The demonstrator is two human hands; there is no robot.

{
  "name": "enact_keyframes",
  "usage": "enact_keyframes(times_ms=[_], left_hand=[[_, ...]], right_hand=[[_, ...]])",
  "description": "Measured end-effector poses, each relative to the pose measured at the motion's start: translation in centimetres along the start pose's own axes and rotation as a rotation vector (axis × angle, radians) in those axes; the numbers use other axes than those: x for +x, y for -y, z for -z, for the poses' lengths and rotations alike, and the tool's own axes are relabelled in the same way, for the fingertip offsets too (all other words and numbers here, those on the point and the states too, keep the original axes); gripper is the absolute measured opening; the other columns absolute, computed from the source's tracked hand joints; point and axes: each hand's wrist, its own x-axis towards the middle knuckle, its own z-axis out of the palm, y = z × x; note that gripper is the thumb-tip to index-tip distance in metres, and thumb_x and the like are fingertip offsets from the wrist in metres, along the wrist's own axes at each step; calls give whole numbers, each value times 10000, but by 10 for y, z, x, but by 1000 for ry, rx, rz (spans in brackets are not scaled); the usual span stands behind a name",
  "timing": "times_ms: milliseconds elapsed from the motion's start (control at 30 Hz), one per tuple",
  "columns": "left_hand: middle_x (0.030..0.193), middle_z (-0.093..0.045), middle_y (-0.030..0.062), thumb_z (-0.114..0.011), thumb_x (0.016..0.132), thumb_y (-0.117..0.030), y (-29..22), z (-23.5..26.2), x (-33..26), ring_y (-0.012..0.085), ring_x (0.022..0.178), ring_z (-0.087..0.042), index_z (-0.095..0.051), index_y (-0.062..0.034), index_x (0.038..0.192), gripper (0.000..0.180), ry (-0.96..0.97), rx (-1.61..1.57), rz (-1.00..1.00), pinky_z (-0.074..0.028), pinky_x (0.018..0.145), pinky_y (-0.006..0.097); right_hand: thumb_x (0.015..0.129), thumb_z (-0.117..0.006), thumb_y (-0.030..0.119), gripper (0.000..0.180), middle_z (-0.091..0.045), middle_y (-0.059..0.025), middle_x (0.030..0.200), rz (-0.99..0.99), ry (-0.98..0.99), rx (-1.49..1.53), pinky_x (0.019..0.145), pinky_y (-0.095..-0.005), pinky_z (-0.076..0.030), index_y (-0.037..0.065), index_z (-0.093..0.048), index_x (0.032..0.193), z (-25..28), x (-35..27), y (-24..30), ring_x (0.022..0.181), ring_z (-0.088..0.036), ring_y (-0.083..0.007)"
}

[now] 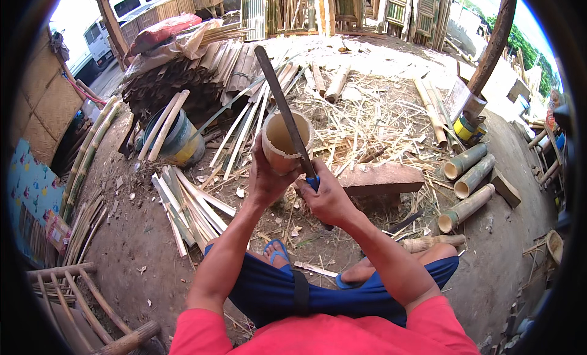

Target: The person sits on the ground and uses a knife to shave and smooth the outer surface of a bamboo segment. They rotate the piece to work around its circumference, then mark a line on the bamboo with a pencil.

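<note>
Bamboo tube [285,141] stands upright in front of your knees, over the littered ground, its open end up. Your left hand [267,179] is wrapped tight around its lower wall; it looks stiff, light and hollow, likely smooth-skinned, so hold low, clear of the rim. Your right hand [329,199] is clenched on the blue handle of the long knife [282,104], whose blade lies across the rim
</note>
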Motion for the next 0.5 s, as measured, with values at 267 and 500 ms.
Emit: enact_keyframes(times_ms=[267,500], left_hand=[[1383,-539,267,-997,639,-270,-21,-9,-2,464,1209,-627,-128,-155,1579,1285,105,-34,150,-566,938,557],[1403,-560,257,-1018,584,-268,-15,-3,-9,450,1238,-632,-224,-137,1573,1274,167,-29,15,-559,989,541]], right_hand=[[999,-620,132,460,-689,-329,901,-24,128,-483,783,-622,-497,26,-355,1360,28,-25,38,893,-666,-549],[1067,-602,184,556,-639,-128,818,-208,100,121,616,-361,-529,22,-350,1535,25,-59,79,676,-650,-209]])
